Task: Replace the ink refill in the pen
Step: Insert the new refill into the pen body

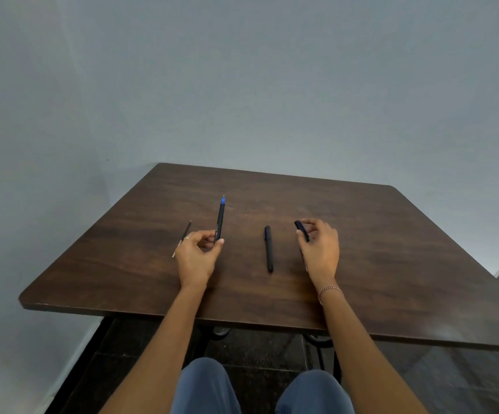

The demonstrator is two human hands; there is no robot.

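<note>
Pen [220,218]: slim black barrel, blue tip.

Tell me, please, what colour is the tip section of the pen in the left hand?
Blue, on the pen, head view.

A dark wood-grain tabletop [361,249] with rounded corners stands against a pale wall. A capped black pen [269,248] lies on it near the middle, pointing away. A thin refill [182,238] lies well to its left, slightly slanted.
</note>
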